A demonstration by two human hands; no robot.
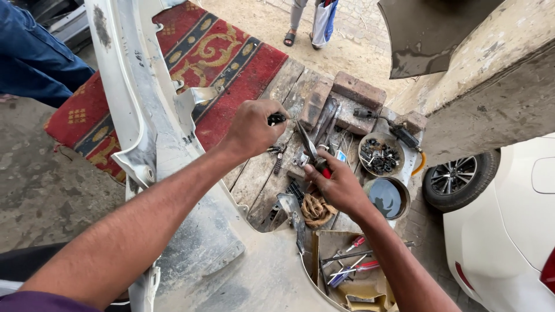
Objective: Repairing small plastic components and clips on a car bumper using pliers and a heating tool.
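Seen from above, two bare arms reach out over a dusty white car bumper [173, 231]. The left hand [251, 128] is closed around a small dark tool handle [277, 119], at about eleven o'clock from the right hand. The right hand [338, 185] grips red-handled pliers [312, 153], jaws pointing up toward twelve o'clock. Beyond lie wooden planks [263, 173], bricks [358, 91] and a red patterned rug [219, 58]. At two o'clock from the right hand sits a round tin of small dark parts [380, 155] — a white car [509, 219] stands at three o'clock.
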